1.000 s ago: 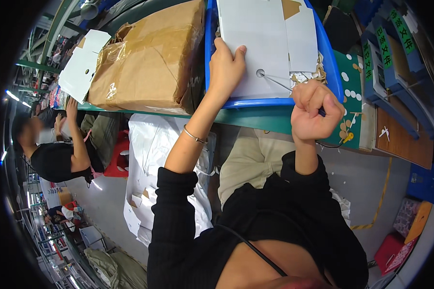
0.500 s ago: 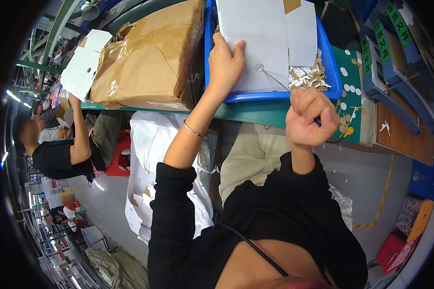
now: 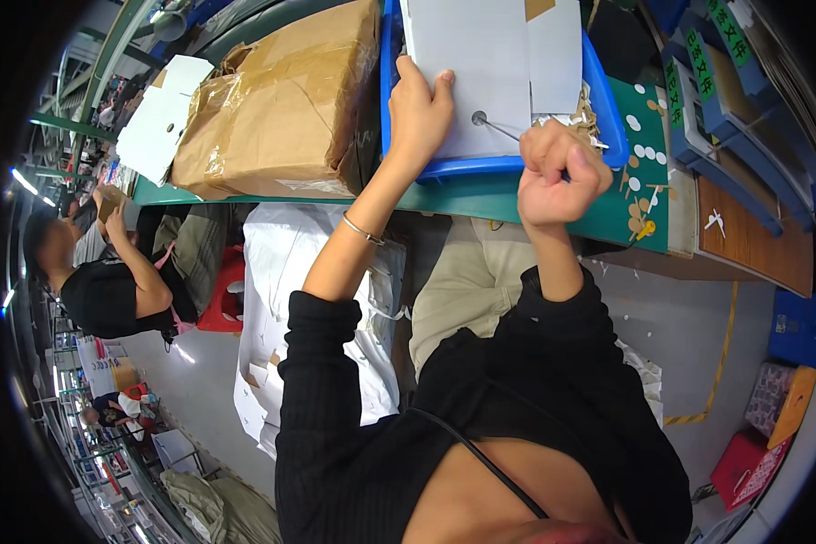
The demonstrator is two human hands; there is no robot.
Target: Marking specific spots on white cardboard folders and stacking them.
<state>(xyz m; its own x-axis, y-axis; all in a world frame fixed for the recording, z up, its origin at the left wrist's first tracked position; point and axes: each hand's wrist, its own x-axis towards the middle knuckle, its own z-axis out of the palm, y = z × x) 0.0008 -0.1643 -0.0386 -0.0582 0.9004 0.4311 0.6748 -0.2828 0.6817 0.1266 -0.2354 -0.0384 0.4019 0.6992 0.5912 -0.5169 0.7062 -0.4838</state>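
Observation:
My left hand (image 3: 419, 111) presses down on a white card sheet (image 3: 476, 72) lying in a blue tray (image 3: 480, 168), thumb and fingers spread over its lower left edge. My right hand (image 3: 558, 172) is a closed fist gripping a thin metal awl (image 3: 499, 130), whose tip sits at a round hole in the sheet. A second white sheet (image 3: 558, 50) lies beside the first in the tray.
A large taped brown carton (image 3: 276, 109) stands left of the tray on the green table (image 3: 639, 213). Punched white and brown discs are scattered to the right. Blue bins (image 3: 730, 100) line the right. Another person (image 3: 109, 281) sits at the left. White bags lie below the table.
My right fist has moved up and left from the table edge to the sheet, bringing the awl tip to the hole. The left hand stayed put.

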